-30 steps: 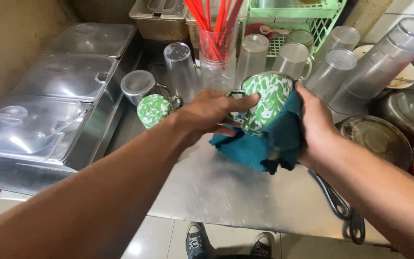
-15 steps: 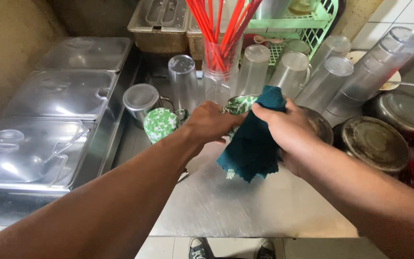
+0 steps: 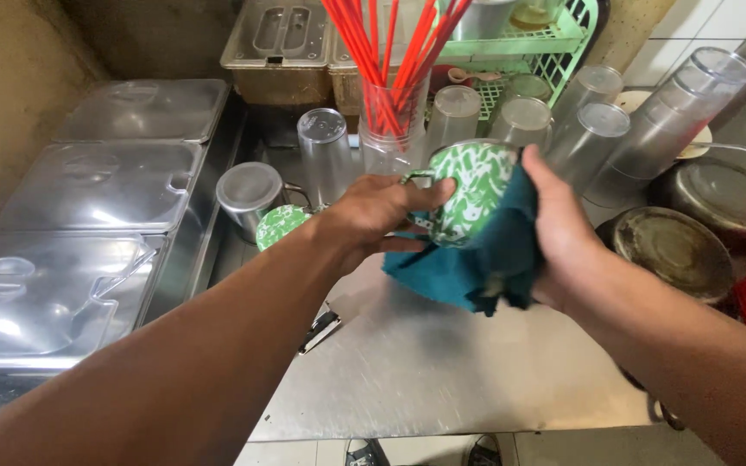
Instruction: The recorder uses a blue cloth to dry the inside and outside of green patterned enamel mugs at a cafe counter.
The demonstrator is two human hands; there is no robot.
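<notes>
From the head camera, looking down: in the middle of the frame the left hand point(image 3: 382, 216) holds a green and white mug point(image 3: 475, 192), its fingers curled around the side by the handle. The mug is tipped on its side, up in the air above the shiny metal tabletop point(image 3: 442, 362). The right hand point(image 3: 563, 237) comes in from the right and presses a dark teal cloth point(image 3: 477, 263) against the mug, fingers closed on the cloth. The cloth hangs down under the mug.

Just left of the hands, a second green and white mug point(image 3: 280, 226) stands on the tabletop beside a small steel cup point(image 3: 248, 194). At the top middle, red straws point(image 3: 390, 52) stick up from a clear glass. Upside-down clear cups point(image 3: 602, 116) stand at the upper right. Steel lidded trays point(image 3: 97, 198) fill the left side.
</notes>
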